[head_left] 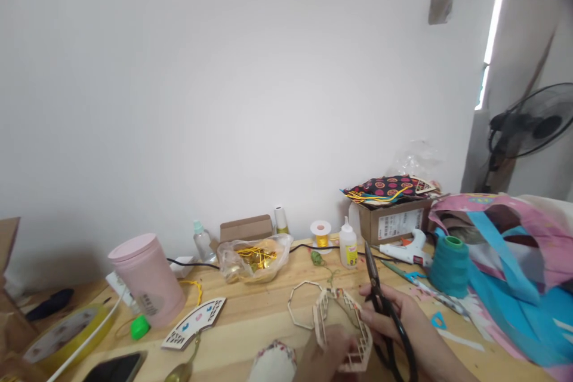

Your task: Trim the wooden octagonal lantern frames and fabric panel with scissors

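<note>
My right hand grips a pair of black scissors, its blades pointing up and its handles down past my palm. The fingertips of that hand meet the right edge of an octagonal wooden lattice frame. My left hand is in front of the frame's lower part, its fingers smeared by motion; whether they pinch anything does not show. Green cord runs from behind the frame to a small bundle on the table. Beside the frame lies a thin octagonal ring. A round white piece with a patterned rim sits left of my left hand.
A fan-shaped decorated panel, a phone and a pink canister occupy the left. Toward the wall are a plastic bag of gold pieces and a glue bottle. A glue gun and teal thread cone stand right.
</note>
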Demonstrator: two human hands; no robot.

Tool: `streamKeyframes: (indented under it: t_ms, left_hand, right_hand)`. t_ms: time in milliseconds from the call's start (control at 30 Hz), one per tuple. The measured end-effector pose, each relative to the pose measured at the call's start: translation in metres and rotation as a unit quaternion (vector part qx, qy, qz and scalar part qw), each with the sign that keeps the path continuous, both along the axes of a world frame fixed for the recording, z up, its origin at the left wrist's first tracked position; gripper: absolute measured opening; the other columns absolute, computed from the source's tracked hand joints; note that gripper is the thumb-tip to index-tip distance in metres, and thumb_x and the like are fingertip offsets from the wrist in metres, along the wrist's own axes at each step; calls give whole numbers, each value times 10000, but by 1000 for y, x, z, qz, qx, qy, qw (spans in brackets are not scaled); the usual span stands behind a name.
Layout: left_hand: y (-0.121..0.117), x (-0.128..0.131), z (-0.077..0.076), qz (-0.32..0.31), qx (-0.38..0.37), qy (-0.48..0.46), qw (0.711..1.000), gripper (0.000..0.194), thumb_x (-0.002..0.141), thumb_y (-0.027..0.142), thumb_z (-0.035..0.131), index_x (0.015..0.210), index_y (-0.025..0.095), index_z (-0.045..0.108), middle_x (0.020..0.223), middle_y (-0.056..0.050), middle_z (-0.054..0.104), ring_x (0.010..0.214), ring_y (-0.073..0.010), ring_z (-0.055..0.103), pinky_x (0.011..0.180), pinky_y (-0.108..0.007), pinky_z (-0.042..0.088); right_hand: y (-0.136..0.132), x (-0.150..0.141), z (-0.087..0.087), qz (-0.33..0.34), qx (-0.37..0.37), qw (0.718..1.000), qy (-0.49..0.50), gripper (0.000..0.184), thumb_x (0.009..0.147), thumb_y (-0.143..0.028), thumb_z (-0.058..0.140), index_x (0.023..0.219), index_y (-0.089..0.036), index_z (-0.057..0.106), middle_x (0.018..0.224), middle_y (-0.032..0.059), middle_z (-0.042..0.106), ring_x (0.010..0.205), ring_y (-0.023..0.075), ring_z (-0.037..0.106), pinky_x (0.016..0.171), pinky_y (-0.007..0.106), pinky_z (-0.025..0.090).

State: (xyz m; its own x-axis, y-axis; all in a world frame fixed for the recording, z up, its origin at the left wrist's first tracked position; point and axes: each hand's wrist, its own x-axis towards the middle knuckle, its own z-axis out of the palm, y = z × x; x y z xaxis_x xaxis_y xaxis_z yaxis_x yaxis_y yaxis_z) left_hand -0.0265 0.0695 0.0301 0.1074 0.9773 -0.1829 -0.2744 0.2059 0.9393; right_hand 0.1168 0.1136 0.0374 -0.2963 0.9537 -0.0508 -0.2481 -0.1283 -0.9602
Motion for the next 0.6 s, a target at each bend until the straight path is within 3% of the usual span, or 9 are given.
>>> streamKeyframes:
  t_ms: [133,267,367,467,600]
  left_hand:
    - [8,7,-4,50,93,-84,991,446,479,502,707,757,175,589,503,25,537,431,-97,457,492,-236,367]
    - [10,9,-10,128,55,-3,990,348,572,431,674,802,172,638,535,7,569,478,-129,480,516,-246,366]
    - [9,3,-12,164,30,50,985,328,593,445,644,750,158,670,532,-7,587,506,-158,493,544,-263,372]
    - [9,1,-13,155,17,65,986,353,590,467,636,713,138,672,488,-1,568,456,-143,465,503,-258,355]
    - [9,7,-18,106,40,80,990,399,560,516,637,630,123,651,463,-2,533,416,-117,439,440,-237,310]
  right_hand:
    - [0,-3,-5,-18,12,997,68,425,580,-404,701,839,-185,445,499,-75,479,435,87,462,423,201,337]
    - [-2,-10,-14,12,3,998,66,415,570,-367,717,823,-196,436,507,-84,483,444,88,475,421,194,340]
    - [0,-13,-15,-17,25,999,26,391,582,-346,714,811,-189,438,484,-93,475,420,71,449,397,178,317]
    - [3,-11,-15,-53,45,997,23,377,631,-399,667,838,-193,430,481,-97,472,402,61,431,381,171,308]
    - [1,-10,-13,-24,29,998,45,406,621,-400,677,862,-200,418,494,-108,450,409,55,415,388,167,314]
